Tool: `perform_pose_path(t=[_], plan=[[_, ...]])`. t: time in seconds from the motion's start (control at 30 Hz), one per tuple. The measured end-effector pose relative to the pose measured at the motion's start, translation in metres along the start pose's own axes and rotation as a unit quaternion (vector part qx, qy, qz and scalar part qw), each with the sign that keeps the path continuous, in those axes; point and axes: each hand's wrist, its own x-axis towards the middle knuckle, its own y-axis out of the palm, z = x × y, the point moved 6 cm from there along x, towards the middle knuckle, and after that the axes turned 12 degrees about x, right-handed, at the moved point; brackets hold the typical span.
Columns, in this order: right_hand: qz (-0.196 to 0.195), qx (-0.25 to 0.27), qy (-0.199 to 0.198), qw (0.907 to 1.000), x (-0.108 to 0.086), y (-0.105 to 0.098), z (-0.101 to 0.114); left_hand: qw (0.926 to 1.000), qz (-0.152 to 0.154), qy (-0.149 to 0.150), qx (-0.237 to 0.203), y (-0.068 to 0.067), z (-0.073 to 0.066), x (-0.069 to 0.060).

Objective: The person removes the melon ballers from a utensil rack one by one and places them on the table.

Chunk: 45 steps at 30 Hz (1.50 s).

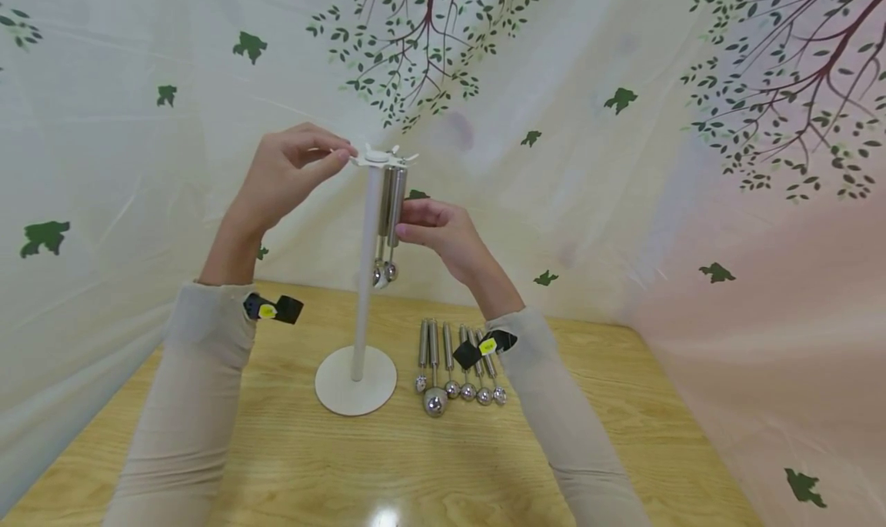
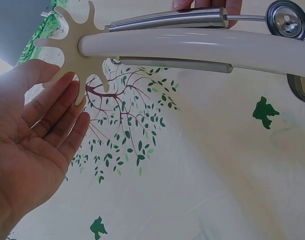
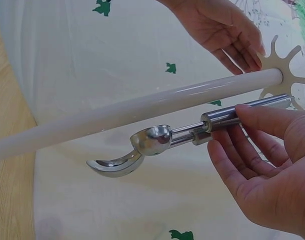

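A white stand (image 1: 364, 273) with a round base and a star-shaped hook top (image 2: 72, 47) rises from the table. My left hand (image 1: 287, 169) pinches one of its hook arms between thumb and fingers. Two metal scoops hang side by side from the top. With thumb and fingertips, my right hand (image 1: 446, 238) holds the handle of the nearer one, a melon baller (image 3: 155, 140) with a small round bowl. Behind it the other scoop (image 3: 115, 167) shows a longer, curved bowl. In the right wrist view its handle is mostly hidden.
Several metal scoops (image 1: 434, 400) with bowls of different sizes lie in a row on the wooden table (image 1: 311, 465), right of the stand's base (image 1: 339, 392). A white curtain (image 1: 588, 227) printed with leaves and branches hangs behind and at the sides.
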Motion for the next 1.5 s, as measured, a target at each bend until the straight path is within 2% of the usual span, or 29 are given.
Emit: perform_pose_path(t=[0.73,1.03,1.5], plan=[[0.009,0.007,0.027,0.9996,-0.004,-0.002,0.003,1.0,0.0,-0.003,-0.007,0.0,-0.001,-0.001],[0.012,0.008,0.02,0.9997,-0.009,-0.003,0.009,0.9999,0.0,-0.003,-0.011,0.0,-0.001,-0.002],[-0.004,0.014,0.014,0.9998,-0.011,-0.013,0.015,0.9999,-0.005,0.003,-0.009,0.0,-0.001,-0.002]])
